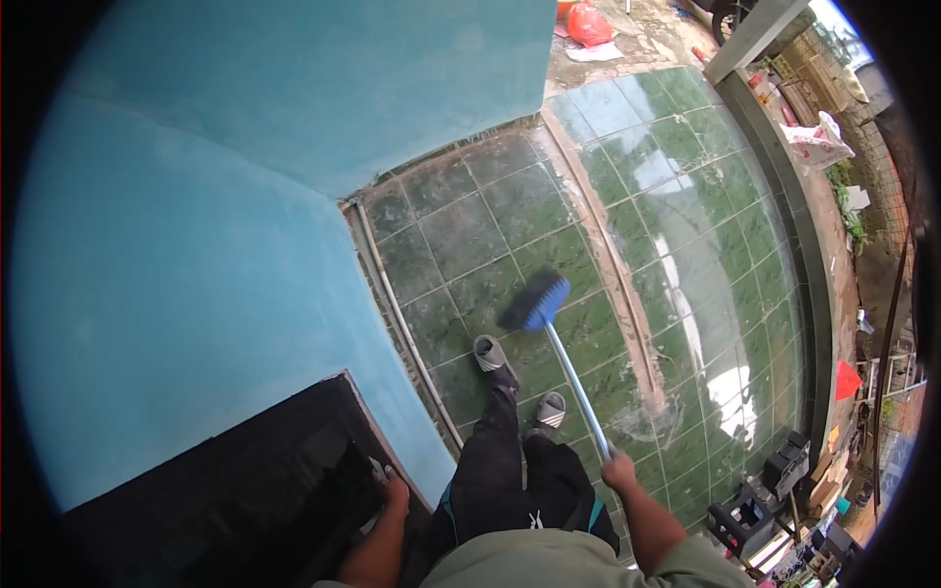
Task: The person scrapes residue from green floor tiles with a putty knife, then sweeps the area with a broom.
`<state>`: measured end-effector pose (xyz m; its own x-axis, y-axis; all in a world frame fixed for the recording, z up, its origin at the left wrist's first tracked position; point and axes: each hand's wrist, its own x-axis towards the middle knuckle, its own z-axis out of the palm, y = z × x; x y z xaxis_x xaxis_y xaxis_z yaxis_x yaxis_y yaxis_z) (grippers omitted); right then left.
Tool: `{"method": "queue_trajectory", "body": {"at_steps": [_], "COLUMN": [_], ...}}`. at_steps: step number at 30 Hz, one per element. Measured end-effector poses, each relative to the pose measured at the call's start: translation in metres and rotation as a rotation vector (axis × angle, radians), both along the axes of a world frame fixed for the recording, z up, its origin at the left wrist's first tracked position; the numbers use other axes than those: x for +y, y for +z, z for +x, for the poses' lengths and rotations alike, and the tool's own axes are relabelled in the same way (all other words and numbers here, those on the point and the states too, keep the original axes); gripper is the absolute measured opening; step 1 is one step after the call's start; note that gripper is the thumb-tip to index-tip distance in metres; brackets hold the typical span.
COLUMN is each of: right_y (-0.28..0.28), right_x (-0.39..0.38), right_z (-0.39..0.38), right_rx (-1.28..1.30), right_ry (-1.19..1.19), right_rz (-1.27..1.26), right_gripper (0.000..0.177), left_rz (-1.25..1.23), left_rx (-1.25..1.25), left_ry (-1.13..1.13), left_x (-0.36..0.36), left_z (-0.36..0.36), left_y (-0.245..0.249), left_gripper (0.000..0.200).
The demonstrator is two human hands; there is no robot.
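Note:
My right hand (619,474) is closed around the upper part of a pale blue broom handle. The broom (578,386) slants away from me, and its blue head with dark, blurred bristles rests on the green tiles left of a raised strip. My left hand (394,493) is at the edge of a dark door (284,480), with its fingers curled at a silvery door handle (378,471) that is partly hidden. My feet, in grey striped slippers (551,411), stand just on the near side of the broom head.
A blue wall (196,284) rises on the left, with a pale pipe (397,309) along its foot. The green tiled floor (716,294) has wet, shiny patches. A low ledge (809,255) runs along the right. Black boxes (742,519) and clutter lie at lower right; a red bag (589,24) lies at the top.

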<state>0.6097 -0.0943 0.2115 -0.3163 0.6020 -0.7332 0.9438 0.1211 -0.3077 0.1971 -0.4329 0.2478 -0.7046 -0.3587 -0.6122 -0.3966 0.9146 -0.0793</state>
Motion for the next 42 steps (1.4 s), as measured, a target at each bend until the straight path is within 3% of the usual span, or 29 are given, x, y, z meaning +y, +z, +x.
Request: {"method": "queue_trajectory", "body": {"at_steps": [1,3,6,8,13,14,18,20,23,27,32,35,38,40,42], "right_y": [0.027,0.082,0.116,0.13,0.003,-0.053,-0.086,-0.097,-0.101,-0.048,0.051,0.115,0.162,0.159,0.118], "right_x": [-0.011,-0.025,-0.049,-0.026,0.077,0.098,0.149,0.143,0.07,-0.047,-0.162,-0.166,-0.139,-0.1,-0.053], "right_z": [0.035,0.078,0.11,0.07,-0.086,-0.11,-0.177,-0.154,-0.045,0.132,0.297,0.318,0.293,0.25,0.203], "right_rx": [-0.055,-0.166,-0.076,0.013,0.381,0.421,0.309,0.274,0.215,0.027,-0.114,-0.147,-0.044,0.055,0.095], "right_ry": [-0.025,-0.128,-0.218,-0.233,-0.277,-0.196,-0.217,-0.183,-0.22,-0.302,-0.29,-0.457,-0.332,-0.257,-0.171], "right_rz": [0.004,-0.041,0.054,0.066,0.039,0.126,0.067,0.06,0.085,-0.002,0.027,0.005,0.07,0.097,0.061], "right_gripper": [0.053,0.051,0.049,0.048,0.051,0.051,0.049,0.048,0.043,0.053,0.052,0.05,0.05,0.047,0.054], "left_rz": [-0.012,-0.123,0.388,0.426,0.506,0.516,0.492,0.558,0.404,0.185,0.09,0.201,0.287,0.303,0.295], "left_rx": [-0.071,0.049,0.138,0.148,0.124,0.148,0.288,0.36,0.341,0.161,0.07,0.123,0.205,0.217,0.189], "left_ry": [-0.116,-0.37,-0.182,-0.335,-0.449,-0.487,-0.663,-0.682,-0.577,-0.357,-0.281,-0.266,-0.309,-0.315,-0.259], "left_x": [-0.008,-0.087,0.022,0.061,0.13,0.133,0.117,0.091,0.038,-0.019,-0.049,-0.049,-0.053,-0.042,-0.018], "left_z": [0.01,0.035,0.041,0.041,0.038,0.039,0.024,0.02,0.025,0.073,0.14,0.161,0.169,0.178,0.194], "left_y": [-0.009,-0.114,-0.043,-0.026,0.022,0.034,0.083,0.097,0.087,0.07,0.047,0.03,0.019,0.025,0.054], "left_gripper": [0.065,0.061,0.056,0.052,0.055,0.055,0.058,0.059,0.06,0.06,0.058,0.058,0.058,0.057,0.057]}}
